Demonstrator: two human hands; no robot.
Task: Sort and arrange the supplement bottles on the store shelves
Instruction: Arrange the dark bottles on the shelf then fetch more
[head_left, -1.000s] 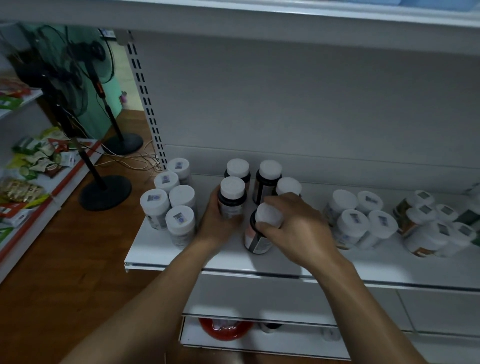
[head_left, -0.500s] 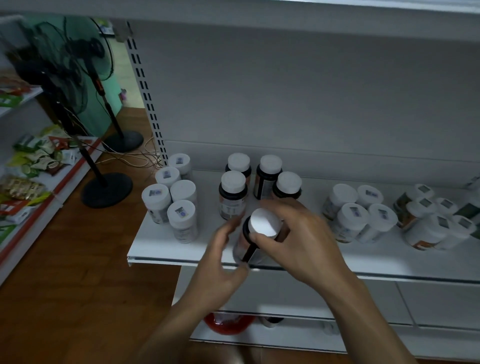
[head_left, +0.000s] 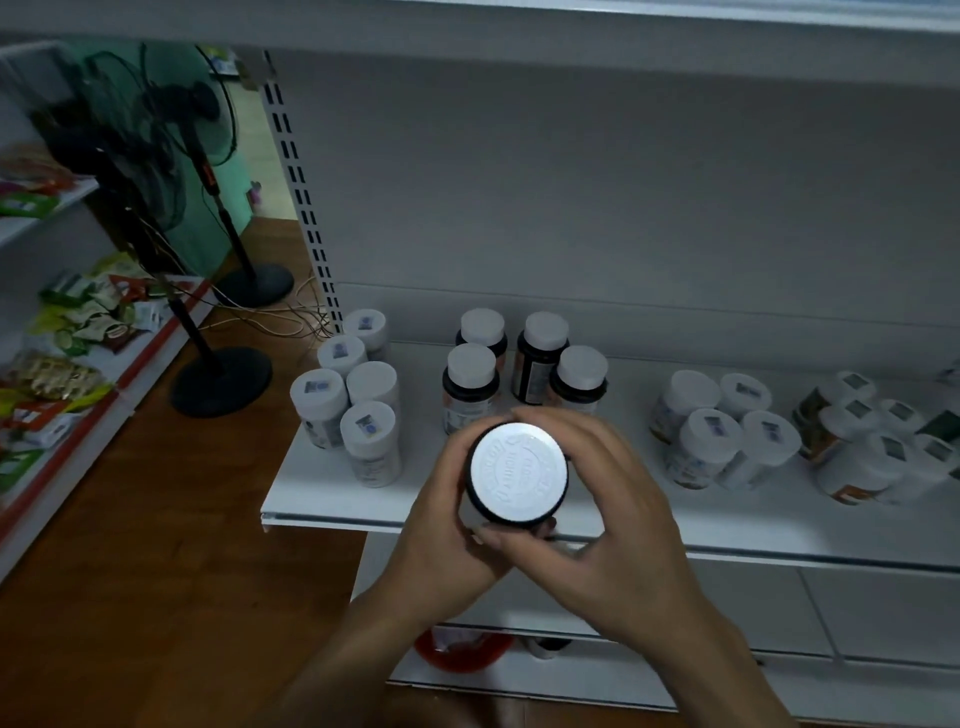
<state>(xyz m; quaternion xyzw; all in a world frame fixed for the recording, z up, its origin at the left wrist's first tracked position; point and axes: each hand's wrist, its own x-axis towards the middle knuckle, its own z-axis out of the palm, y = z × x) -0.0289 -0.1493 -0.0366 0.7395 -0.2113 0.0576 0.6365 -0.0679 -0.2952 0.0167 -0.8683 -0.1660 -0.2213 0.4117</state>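
Taking the held bottle as the middle of the dial: both forearms come up from 6 o'clock and are cut off by the lower edge. The left hand (head_left: 441, 525) wraps its curled fingers round the 9 o'clock side of the supplement bottle (head_left: 517, 470). The right hand (head_left: 613, 514) grips it from 3 o'clock, fingers hooked over the far rim and thumb against the near rim. The bottle is held over the front edge of the shelf (head_left: 332, 499) with its white cap facing the camera. Only the cap and a dark rim show, as its body and label are hidden behind the hands. The raised lettering on the cap is too blurred to read.

At 6 o'clock, on a lower shelf, a red object (head_left: 462, 652) is half hidden.

Four dark bottles (head_left: 470, 384) stand upright at 12 o'clock, and the front one's lower part is covered by fingers. Five white bottles (head_left: 369, 441) cluster at 10 o'clock. Another white-capped cluster (head_left: 711, 447) stands at 3 o'clock. Beyond it, a further group (head_left: 852, 457) runs off the right edge.

The shelf is white metal with a plain grey back panel (head_left: 571, 208) and a slotted upright (head_left: 301, 197). At 9 o'clock lies a brown wooden floor (head_left: 130, 571). At 10 o'clock are two standing fans (head_left: 135, 135) with loose cables. Packets (head_left: 78, 322) lie on a neighbouring rack, cut off at the left.
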